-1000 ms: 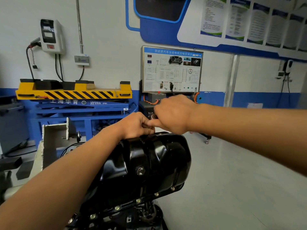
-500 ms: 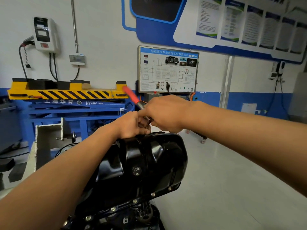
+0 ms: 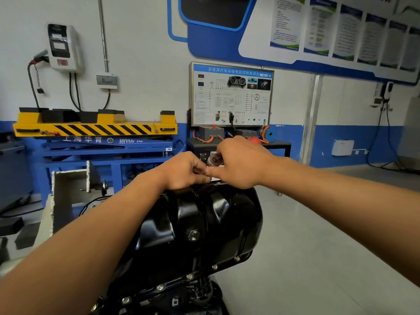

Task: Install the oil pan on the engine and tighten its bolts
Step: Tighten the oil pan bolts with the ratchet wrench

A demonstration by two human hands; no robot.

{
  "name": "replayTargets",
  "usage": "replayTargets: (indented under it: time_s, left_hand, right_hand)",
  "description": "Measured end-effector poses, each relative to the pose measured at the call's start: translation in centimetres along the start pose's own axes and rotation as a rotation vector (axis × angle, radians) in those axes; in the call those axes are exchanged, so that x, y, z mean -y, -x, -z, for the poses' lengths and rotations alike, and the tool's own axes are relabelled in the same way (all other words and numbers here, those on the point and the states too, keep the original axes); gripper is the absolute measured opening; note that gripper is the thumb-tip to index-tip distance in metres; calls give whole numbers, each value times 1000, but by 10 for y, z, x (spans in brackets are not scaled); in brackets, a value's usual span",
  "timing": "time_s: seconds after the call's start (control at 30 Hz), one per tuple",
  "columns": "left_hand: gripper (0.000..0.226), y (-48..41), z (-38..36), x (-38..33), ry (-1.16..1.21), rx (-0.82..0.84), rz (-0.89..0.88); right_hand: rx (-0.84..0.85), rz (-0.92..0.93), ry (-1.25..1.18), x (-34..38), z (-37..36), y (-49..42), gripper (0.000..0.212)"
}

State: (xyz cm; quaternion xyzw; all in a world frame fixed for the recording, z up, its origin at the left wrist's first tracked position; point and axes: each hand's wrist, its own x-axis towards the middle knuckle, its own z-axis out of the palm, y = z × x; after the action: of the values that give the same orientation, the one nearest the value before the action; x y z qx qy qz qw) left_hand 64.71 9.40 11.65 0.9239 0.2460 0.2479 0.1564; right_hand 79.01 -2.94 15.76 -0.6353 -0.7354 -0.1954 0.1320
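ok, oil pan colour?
Glossy black oil pan, bolted along its flange; shows best in the head view.

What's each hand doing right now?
Left hand: closed, fingers pinched at the pan's far edge.
Right hand: closed on a tool.

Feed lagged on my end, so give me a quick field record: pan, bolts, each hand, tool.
oil pan: black, seated on the engine
near flange bolts: a row in place along the lower edge
left hand: at the pan's far top edge, fingers pinched
right hand: closed around a tool
tool: only its round end shows, type unclear
far edge bolt: hidden by the hands
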Motion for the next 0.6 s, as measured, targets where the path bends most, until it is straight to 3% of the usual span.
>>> replayTargets:
  time_s: [0.13, 0.23, 0.33, 0.47, 0.53, 0.6]
  left_hand:
    - [9, -1, 0, 0, -23, 12, -3]
    - [13, -1, 1, -1, -39, 16, -2]
    - [14, -2, 0, -1, -49, 9, 3]
    - [5, -2, -1, -1, -49, -4, 9]
    - [20, -1, -1, -3, -44, 4, -8]
    - [29, -1, -1, -1, -42, -1, -11]
  right_hand:
    - [193, -137, -291, -2, -4, 5, 66]
    - [83, -111, -195, -2, -2, 5, 69]
    - [-41, -17, -5, -3, 5, 1, 58]
    - [130, 212, 150, -2, 29, -5, 26]
    - [178, 307, 281, 3, 36, -8, 7]
    - [178, 371, 362, 9, 39, -10, 17]
